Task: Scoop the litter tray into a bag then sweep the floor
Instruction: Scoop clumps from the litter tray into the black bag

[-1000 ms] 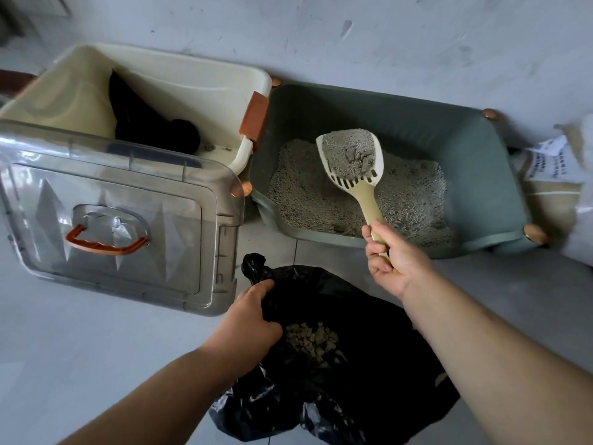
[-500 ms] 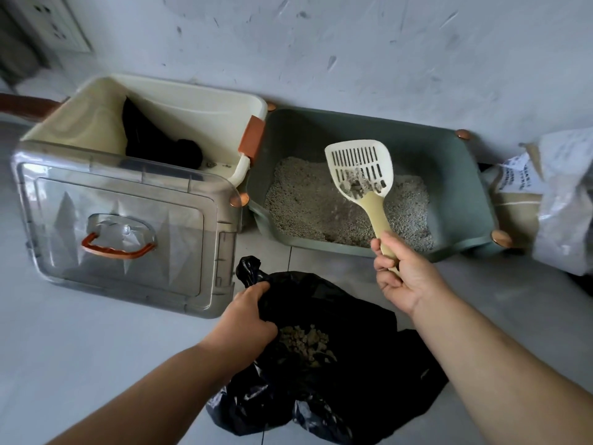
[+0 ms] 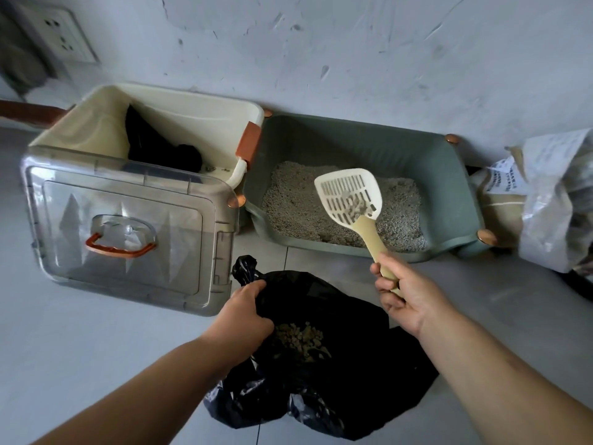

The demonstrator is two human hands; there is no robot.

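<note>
the right hand (image 3: pixel 406 292) holds the cream scoop (image 3: pixel 349 195) by the end of its handle, with the fingers and the thumb curled around it. the head of the scoop is above the grey litter (image 3: pixel 295 200) in the green litter tray (image 3: pixel 449 162), and the handle crosses over the front rim of the tray. one second ago the scoop was heaped full with litter. half a second ago most of it was already gone through the slots. now only a small grey clump (image 3: pixel 354 205) lies in the scoop, near the neck, and the slots above it are bare. the head now leans more to the left than before. the left hand (image 3: pixel 244 311) grips the rim of the black bag (image 3: pixel 369 364), fingers curled into the plastic, at the same place as in both earlier frames. the bag lies open on the pale floor (image 3: pixel 80 348) just in front of the tray, and a small heap of brownish clumps (image 3: pixel 301 337) is inside it, the same as before. left of the tray stands a cream box (image 3: pixel 192 120), with a clear lid (image 3: pixel 128 229) just in front of it; neither has moved. a pale sack (image 3: pixel 552 203) stands right of the tray. the view now takes in more of the wall, and a socket (image 3: pixel 62 33) shows at the top left.
</note>
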